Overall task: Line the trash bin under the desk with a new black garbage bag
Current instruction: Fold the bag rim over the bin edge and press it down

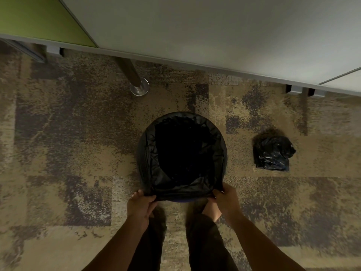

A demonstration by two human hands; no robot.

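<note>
Both hands pinch the black garbage bag (187, 189) at the near rim of the round trash bin (141, 153): left hand (141, 205) fingers and right hand (226, 201) fingers closed on plastic. Beyond the right fingers, a crumpled bag bundle (272, 153) lies on carpet (58, 153).

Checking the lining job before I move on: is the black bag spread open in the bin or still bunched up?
Spread open. The bag lines the bin, its mouth gaping; left hand and right hand hold its near edge.
</note>
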